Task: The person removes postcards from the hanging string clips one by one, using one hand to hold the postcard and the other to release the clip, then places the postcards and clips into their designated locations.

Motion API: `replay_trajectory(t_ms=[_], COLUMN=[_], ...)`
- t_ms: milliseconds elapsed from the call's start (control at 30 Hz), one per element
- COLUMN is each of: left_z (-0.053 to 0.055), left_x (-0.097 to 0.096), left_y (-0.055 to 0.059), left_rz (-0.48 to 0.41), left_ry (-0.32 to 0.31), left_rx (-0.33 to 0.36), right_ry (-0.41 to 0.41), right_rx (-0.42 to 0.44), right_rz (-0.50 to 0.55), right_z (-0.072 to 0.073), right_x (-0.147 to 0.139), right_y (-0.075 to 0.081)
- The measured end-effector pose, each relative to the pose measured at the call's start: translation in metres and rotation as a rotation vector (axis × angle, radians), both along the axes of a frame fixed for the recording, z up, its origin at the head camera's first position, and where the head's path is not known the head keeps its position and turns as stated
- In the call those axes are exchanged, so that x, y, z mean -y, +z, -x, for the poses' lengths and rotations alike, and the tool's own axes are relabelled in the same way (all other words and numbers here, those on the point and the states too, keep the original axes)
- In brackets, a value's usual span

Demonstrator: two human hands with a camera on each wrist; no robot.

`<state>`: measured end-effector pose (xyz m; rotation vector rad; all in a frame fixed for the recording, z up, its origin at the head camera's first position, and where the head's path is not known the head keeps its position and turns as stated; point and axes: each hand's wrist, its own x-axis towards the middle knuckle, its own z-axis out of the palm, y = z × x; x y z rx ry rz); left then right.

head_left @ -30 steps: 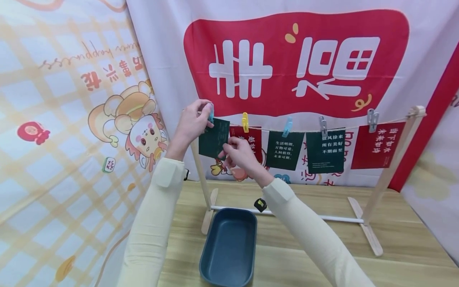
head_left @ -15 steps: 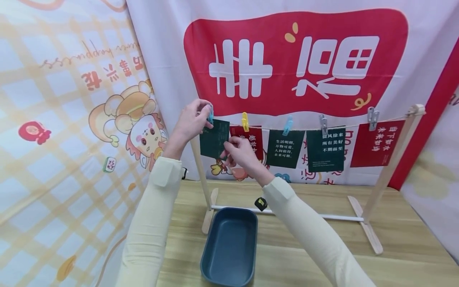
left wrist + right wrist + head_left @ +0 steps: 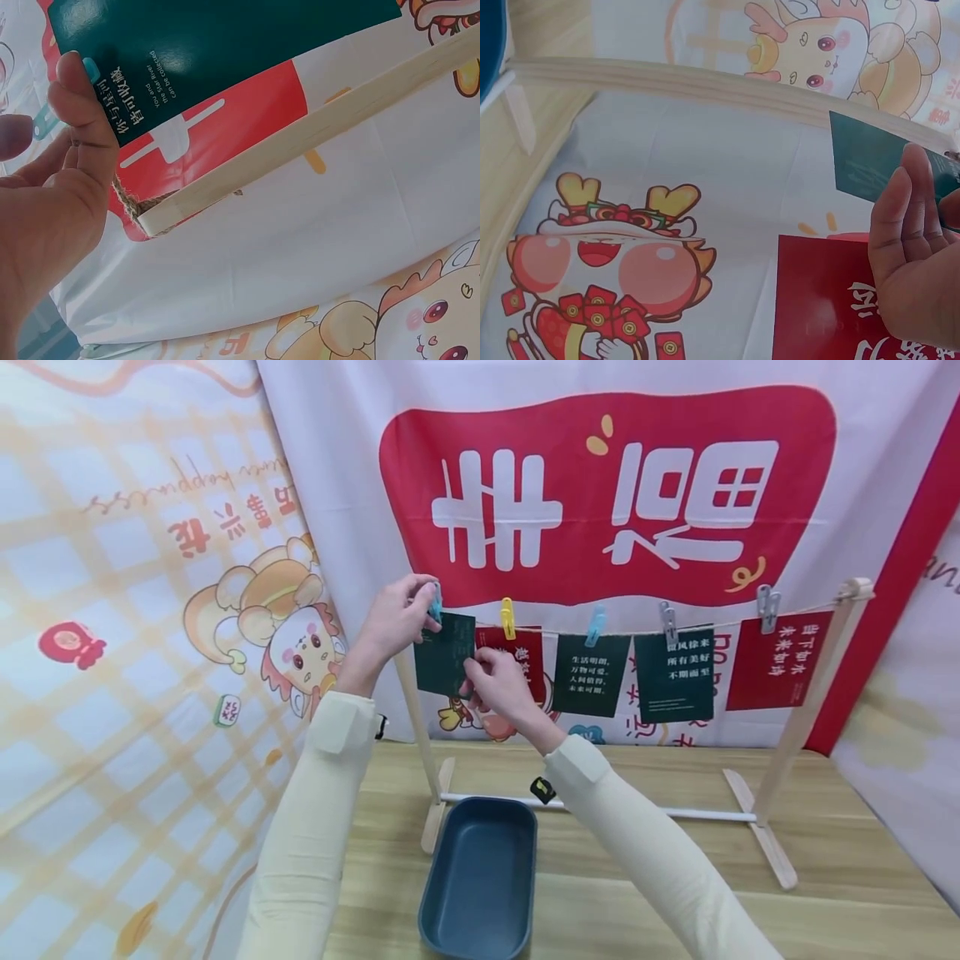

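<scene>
My left hand (image 3: 396, 620) pinches a blue clothespin (image 3: 436, 602) at the top of a dark green card (image 3: 444, 656), by the left end of the string. The same clothespin (image 3: 43, 121) shows between thumb and fingers in the left wrist view, its tip on the printed green card (image 3: 225, 56). My right hand (image 3: 504, 687) pinches that card's right edge. In the right wrist view, the right hand (image 3: 922, 255) partly covers the green card (image 3: 862, 161). Just right of it hangs a red card (image 3: 528, 647) under a yellow clothespin (image 3: 508, 618), partly behind the right hand.
Along the string of a wooden stand (image 3: 802, 718) hang two more green cards (image 3: 591, 675) and a red card (image 3: 776, 660), all clipped. A blue-grey tray (image 3: 480, 877) stands on the table (image 3: 637, 910) below. A small black-and-yellow object (image 3: 542, 790) lies near the white crossbar (image 3: 712, 815).
The head view has shifted slightly. Both hands stay at the green card, the left on the clothespin and the right at the card's edge, with hardly any movement.
</scene>
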<state>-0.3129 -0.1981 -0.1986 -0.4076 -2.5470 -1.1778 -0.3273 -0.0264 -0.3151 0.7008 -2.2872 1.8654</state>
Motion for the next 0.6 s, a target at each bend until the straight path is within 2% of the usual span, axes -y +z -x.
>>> replay_trajectory(t_ms=[233,467,600], left_z=[-0.0016,0.0006,0.0023], left_x=[-0.0001,-0.0031,-0.0034], left_y=[0.0015,0.0044,0.0042], left_rz=[0.002,-0.002,-0.072], left_ry=[-0.008,-0.010,-0.039], left_rx=[0.000,-0.007,-0.042], right_ry=[0.006,0.007,0.014], right_rx=[-0.028,0.002,0.007], right_rz=[-0.019,0.019,0.019], right_z=[-0.0009,0.0001,-0.0011], right_x=[0.0019,0.0023,0.0029], right_y=[0.0008,0.0011,0.0009])
